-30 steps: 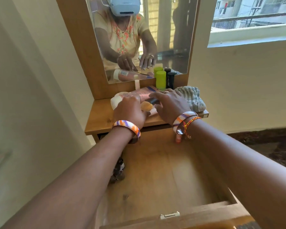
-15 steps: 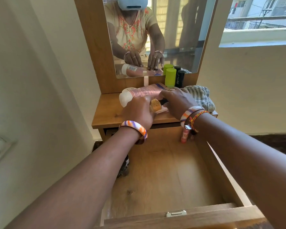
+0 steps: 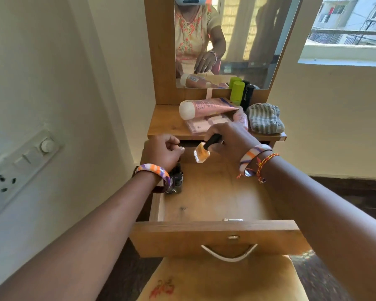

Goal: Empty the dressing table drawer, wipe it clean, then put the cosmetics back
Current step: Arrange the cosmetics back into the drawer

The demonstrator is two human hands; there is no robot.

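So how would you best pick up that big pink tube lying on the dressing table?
Grip the pink tube across its round body just behind the white cap, coming from above: it lies flat on its side, and the tail tapers thin.

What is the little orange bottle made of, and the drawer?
The bottle in the right hand looks like clear glass: shiny, with orange liquid showing through. Its black cap is probably plastic. The drawer looks like wood or wood-look board: brown grain lines, a dark knot, a matte surface. Its curved handle looks like shiny metal.
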